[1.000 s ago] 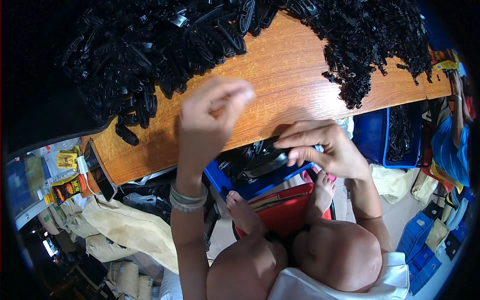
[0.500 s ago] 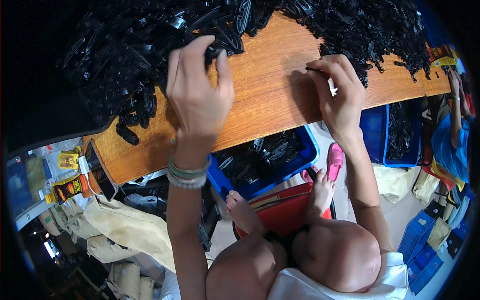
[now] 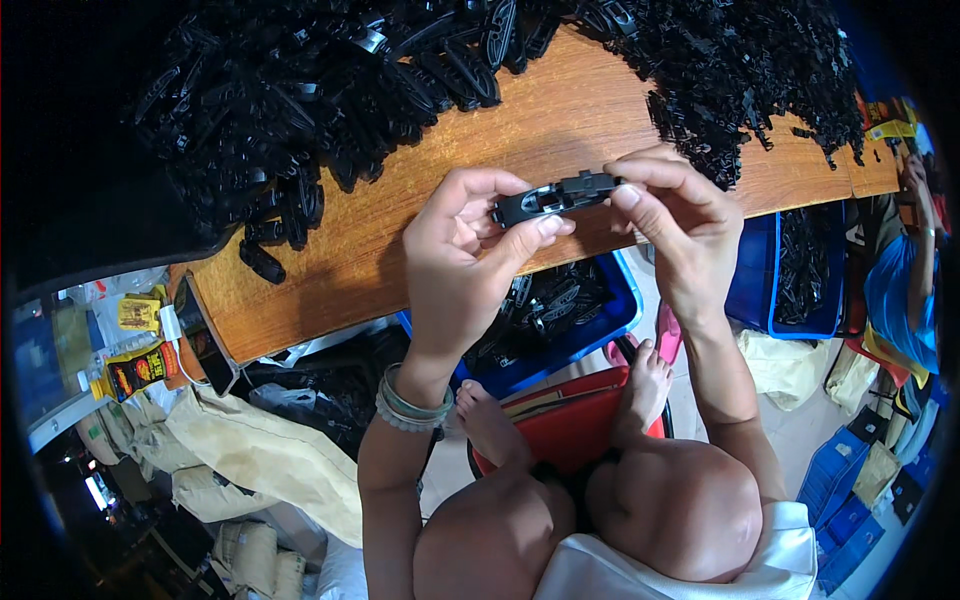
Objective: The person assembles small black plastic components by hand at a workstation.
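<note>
Above the table's front edge, an elongated black plastic part (image 3: 525, 207) with an oval opening is held level between my hands. My left hand (image 3: 455, 250) pinches its left end between thumb and fingers. At the other end, my right hand (image 3: 690, 225) closes thumb and forefinger where a small black plastic piece (image 3: 588, 184) sits against the part. My fingertips partly hide that joint. A heap of similar long black parts (image 3: 280, 110) lies beyond my left hand, and a heap of small black pieces (image 3: 745, 75) beyond my right.
The wooden table (image 3: 330, 260) spans the front. A blue bin (image 3: 625, 315) of black parts sits below its edge, another blue bin (image 3: 775, 270) to the right. A red stool (image 3: 560, 420) stands between my legs. A person in a blue shirt (image 3: 905, 290) is at the far right.
My left hand has come back from the heap of long parts with one in it. My right hand has moved nearer and lower, and the two hands now meet at the part.
</note>
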The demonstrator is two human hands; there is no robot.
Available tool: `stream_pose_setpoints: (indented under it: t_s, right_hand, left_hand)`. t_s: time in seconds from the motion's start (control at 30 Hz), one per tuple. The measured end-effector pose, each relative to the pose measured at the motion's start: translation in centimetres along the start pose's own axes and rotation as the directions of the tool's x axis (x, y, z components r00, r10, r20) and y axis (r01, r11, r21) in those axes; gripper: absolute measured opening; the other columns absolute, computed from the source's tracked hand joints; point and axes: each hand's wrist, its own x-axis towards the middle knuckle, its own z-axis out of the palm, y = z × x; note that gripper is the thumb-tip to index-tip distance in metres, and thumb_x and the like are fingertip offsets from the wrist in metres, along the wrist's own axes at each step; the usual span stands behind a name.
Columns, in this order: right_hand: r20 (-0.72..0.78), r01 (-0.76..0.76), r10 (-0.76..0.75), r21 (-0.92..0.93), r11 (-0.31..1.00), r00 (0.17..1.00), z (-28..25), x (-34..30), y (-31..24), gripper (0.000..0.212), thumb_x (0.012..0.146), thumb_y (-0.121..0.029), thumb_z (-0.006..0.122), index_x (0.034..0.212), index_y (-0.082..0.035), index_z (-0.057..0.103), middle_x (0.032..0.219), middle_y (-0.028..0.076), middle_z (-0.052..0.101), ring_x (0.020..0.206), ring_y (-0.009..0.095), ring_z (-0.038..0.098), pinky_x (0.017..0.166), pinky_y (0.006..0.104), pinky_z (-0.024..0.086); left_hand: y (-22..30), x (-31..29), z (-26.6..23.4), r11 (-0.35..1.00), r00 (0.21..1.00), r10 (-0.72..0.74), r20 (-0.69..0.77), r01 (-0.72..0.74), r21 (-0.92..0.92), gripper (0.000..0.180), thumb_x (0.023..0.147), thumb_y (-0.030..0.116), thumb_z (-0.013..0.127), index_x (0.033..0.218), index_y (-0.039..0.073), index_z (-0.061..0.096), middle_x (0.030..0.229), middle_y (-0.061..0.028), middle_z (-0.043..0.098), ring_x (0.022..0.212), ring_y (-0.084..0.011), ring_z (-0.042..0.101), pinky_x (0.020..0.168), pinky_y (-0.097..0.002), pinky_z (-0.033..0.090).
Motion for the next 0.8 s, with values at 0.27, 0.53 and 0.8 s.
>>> stream_pose_setpoints:
  t_s: [0.27,0.53,0.8]
  right_hand:
    - [-0.021,-0.071,0.071,-0.001,0.997,0.997,0.9,-1.0,-0.5,0.013,0.082,0.003,0.06,0.095,0.004,0.064,0.085,0.008,0.064,0.076,0.012,0.062,0.067,0.0224,0.052]
    - [0.035,0.111,-0.106,-0.182,0.977,0.994,0.7,-0.8,0.5,0.013,0.077,0.005,0.063,0.089,0.003,0.065,0.085,0.009,0.061,0.082,0.016,0.059,0.071,0.024,0.047]
    - [0.079,0.268,-0.256,-0.321,0.908,0.963,0.9,-0.8,1.4,0.017,0.076,0.0,0.066,0.093,0.002,0.064,0.086,0.01,0.061,0.08,0.018,0.059,0.07,0.0258,0.046]
  left_hand:
    - [0.6,-0.2,1.1,0.938,0.995,-0.103,0.011,0.101,-0.333,0.031,0.079,-0.005,0.061,0.108,-0.006,0.052,0.097,-0.0157,0.061,0.09,-0.015,0.06,0.079,-0.0245,0.05]
    - [0.3,-0.5,0.5,0.995,0.995,-0.081,0.05,0.078,0.058,0.028,0.077,-0.004,0.066,0.103,-0.008,0.055,0.088,-0.0117,0.063,0.08,-0.0132,0.063,0.072,-0.0219,0.053]
    - [0.6,-0.7,0.2,0.99,0.994,-0.105,0.027,0.107,-0.093,0.019,0.08,-0.005,0.059,0.099,-0.008,0.057,0.086,-0.0131,0.064,0.075,-0.0167,0.065,0.067,-0.0238,0.054]
